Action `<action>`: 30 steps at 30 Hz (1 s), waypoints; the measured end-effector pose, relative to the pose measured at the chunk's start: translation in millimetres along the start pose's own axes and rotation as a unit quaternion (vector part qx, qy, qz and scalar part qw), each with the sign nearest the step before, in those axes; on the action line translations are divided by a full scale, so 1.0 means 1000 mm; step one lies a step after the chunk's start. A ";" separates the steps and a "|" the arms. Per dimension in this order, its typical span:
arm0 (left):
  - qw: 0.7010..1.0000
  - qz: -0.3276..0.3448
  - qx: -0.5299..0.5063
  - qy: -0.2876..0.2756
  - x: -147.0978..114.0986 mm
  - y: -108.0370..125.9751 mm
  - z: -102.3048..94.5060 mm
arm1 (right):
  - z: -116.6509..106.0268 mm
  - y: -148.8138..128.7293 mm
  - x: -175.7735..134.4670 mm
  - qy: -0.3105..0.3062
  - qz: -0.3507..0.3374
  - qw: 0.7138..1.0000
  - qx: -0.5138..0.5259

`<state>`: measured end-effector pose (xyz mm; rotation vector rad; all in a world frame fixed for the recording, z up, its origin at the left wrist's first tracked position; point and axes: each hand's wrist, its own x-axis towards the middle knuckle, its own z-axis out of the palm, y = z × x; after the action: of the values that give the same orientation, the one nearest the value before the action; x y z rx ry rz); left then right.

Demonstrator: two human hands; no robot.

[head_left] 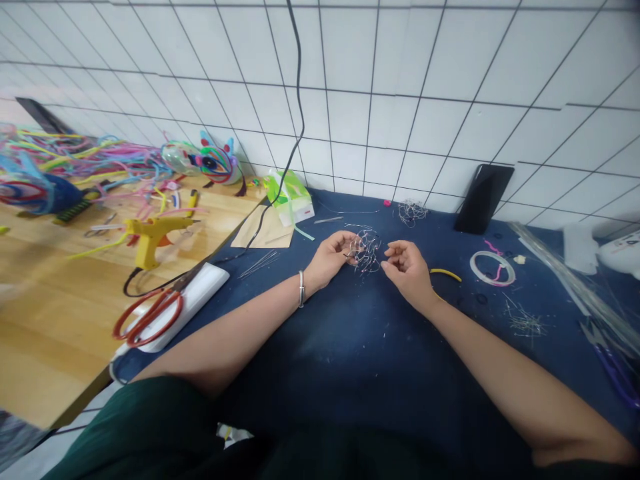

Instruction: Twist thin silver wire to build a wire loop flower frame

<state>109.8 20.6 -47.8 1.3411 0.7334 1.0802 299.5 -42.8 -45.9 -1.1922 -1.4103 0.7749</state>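
My left hand (334, 259) is closed on a rounded tangle of thin silvery wire (369, 253), with thumb and fingertips at its left side. Just right of the wire tangle is my right hand (406, 268), its fingers bent and a small gap between thumb and forefinger. I see nothing between those fingertips, though a fine wire there would be too thin to make out. Behind the hands, near the wall, lies a second wire tangle (412, 211) beside a small pink piece (387, 203). Loose straight wires (259, 264) rest on the dark blue mat (320, 373) to the left.
On the left are red-handled scissors (150, 319) on a white power strip (213, 277), a yellow glue gun (150, 237) and colourful pipe cleaners (115, 160). On the right: a phone (484, 199) against the wall, a clear coil (493, 268), wire clippings (527, 323) and purple-handled scissors (613, 367).
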 end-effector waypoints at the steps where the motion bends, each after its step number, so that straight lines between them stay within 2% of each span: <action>1: 1.000 -0.003 -0.001 0.002 0.000 0.000 0.000 | 0.000 0.000 0.000 0.009 -0.001 1.000 -0.002; 4: 1.000 -0.008 -0.017 0.005 0.000 -0.002 -0.001 | -0.002 -0.004 0.000 0.018 -0.025 0.998 -0.056; 9: 0.997 -0.030 -0.065 0.005 -0.002 -0.004 0.002 | -0.003 -0.015 -0.003 -0.030 -0.084 0.984 -0.157; 20: 0.985 -0.072 -0.151 -0.030 -0.016 0.006 0.021 | 0.007 -0.011 -0.005 -0.041 -0.044 0.979 -0.196; 25: 0.986 -0.084 -0.134 -0.045 -0.017 0.004 0.024 | 0.004 -0.014 -0.004 -0.058 -0.040 0.984 -0.165; 30: 0.998 -0.047 -0.027 -0.036 -0.007 0.004 0.013 | -0.004 -0.011 0.002 -0.025 -0.015 0.994 -0.109</action>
<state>117.7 8.5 -43.1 1.2810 0.7033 0.9660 301.3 -44.7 -34.3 -1.3237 -1.5820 0.6460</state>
